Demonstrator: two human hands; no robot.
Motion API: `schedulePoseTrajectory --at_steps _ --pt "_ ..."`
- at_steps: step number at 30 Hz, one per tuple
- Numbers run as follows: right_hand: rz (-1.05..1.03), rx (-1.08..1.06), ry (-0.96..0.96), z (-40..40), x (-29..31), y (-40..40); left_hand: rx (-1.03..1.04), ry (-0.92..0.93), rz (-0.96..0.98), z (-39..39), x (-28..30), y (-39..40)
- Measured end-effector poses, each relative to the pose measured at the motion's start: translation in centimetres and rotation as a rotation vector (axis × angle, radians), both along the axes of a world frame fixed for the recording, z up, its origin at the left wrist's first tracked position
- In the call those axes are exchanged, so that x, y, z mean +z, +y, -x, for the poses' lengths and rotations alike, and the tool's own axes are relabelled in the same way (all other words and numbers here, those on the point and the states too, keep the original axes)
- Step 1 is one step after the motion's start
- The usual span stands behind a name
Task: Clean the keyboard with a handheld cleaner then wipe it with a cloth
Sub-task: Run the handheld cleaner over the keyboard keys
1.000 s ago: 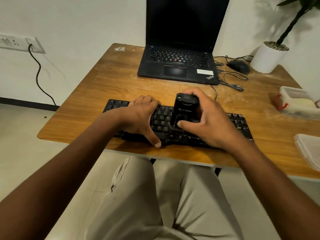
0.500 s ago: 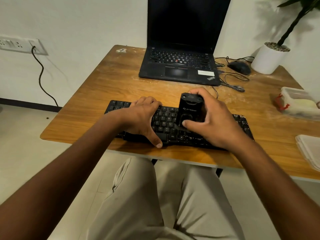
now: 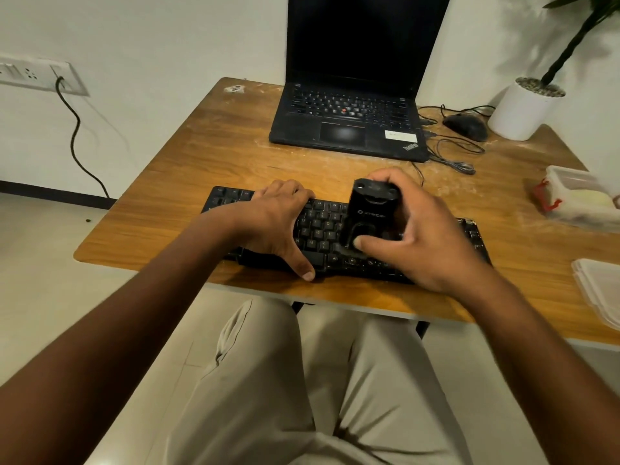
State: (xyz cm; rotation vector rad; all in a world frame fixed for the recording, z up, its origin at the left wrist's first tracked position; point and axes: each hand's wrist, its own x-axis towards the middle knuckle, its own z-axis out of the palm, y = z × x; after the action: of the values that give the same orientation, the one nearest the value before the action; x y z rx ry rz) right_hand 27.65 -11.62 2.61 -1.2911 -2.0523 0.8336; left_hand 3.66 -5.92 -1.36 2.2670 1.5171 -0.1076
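Note:
A black keyboard [image 3: 322,226] lies along the near edge of the wooden desk [image 3: 214,162]. My left hand [image 3: 278,223] rests flat on its left half, fingers over the far rim and thumb at the front edge, holding it in place. My right hand [image 3: 422,236] is closed around a black handheld cleaner [image 3: 369,213], which stands upright on the keys right of the middle, my thumb on its lower front. The keyboard's right part is mostly hidden behind that hand. No cloth is visible.
An open black laptop [image 3: 349,125] sits behind the keyboard. To its right are a black mouse [image 3: 466,125] with loose cables and a white plant pot [image 3: 520,109]. Clear plastic containers [image 3: 577,196] sit at the desk's right edge. My knees are under the desk.
My right hand has slid the cleaner a little to the right along the keys. My left hand has stayed on the keyboard's left half.

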Motion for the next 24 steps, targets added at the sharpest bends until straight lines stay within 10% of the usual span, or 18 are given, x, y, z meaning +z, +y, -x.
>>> schedulePoseTrajectory --at_steps 11,19,24 --pt "0.031 0.035 -0.309 -3.8 0.4 0.3 -0.008 -0.002 -0.009 0.1 -0.1 0.3" --pt "-0.02 0.028 -0.003 -0.2 -1.4 -0.3 -0.009 0.009 0.001 0.2 -0.3 0.3" --pt "0.008 -0.007 -0.172 -3.1 -1.4 -0.2 -0.015 0.013 -0.011 0.2 -0.2 0.4"
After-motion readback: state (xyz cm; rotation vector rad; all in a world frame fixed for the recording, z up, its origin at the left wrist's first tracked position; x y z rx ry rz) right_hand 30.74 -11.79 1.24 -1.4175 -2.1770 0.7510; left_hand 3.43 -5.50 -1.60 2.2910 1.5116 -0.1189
